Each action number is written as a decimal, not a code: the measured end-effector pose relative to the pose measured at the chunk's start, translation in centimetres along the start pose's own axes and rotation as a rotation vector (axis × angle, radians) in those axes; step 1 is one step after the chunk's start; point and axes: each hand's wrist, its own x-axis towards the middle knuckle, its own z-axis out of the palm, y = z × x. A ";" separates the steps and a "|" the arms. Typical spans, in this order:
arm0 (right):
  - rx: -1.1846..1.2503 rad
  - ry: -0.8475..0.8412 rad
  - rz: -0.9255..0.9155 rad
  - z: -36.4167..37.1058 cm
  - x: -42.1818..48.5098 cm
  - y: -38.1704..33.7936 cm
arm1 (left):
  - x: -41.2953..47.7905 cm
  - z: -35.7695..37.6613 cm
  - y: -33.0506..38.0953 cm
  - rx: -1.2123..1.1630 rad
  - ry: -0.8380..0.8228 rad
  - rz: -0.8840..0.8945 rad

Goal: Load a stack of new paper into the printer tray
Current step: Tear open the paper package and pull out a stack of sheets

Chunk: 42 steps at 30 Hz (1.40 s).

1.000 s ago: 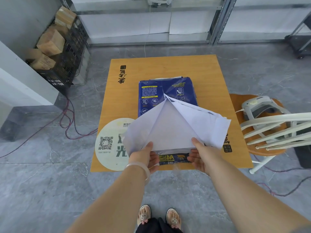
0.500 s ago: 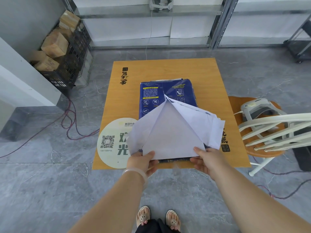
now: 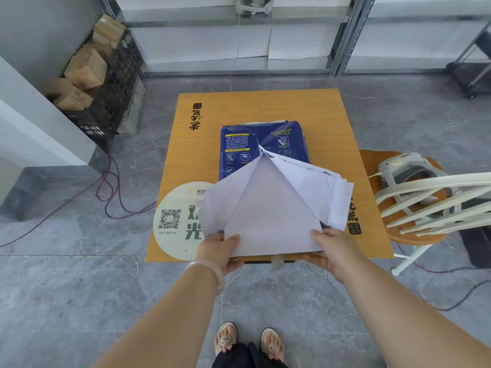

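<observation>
A: L hand [image 3: 219,252] clamped on near-left corner of the paper stack [image 3: 273,221], thumb on top, fingers curled under. R hand [image 3: 330,252] same grip on near-right corner, thumb on top sheet. Neither hand has anything else.

B: Change vs 1 s ago?

A: Stack has slid toward the person. Earlier its near edge sat inside the table [image 3: 265,107] edge, w/ the wrapper's torn end visible beneath; now that edge overhangs the table front at 6 o'clock. Both hands moved back w/ it. Torn flaps of the blue wrapper [image 3: 263,140], white on the inside, fold open to either side of the stack, peak pointing to 12.

B: Meaning for task?

A: Judgement: stack is being pulled out of the ream pack, extraction roughly half done. Far end still inside wrapper, so not yet free. Loading not begun.

B: Where's the paper rel. to hands?

A: Between them, spreading from the thumbs toward 12. Wrapper lies flat on table beyond, at 12 from hands. Round QR sticker [image 3: 176,221] at 9–10 of L hand, partly under the left flap.

B: Printer tray?

A: Not identifiable. White device [image 3: 406,171] on wooden stool [image 3: 372,166] at 2–3 o'clock of R hand; cannot tell what it is.
</observation>
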 end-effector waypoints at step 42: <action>-0.220 0.236 -0.347 -2.6 -17.9 15.2 | -14.6 -6.5 -14.1 0.348 0.132 0.383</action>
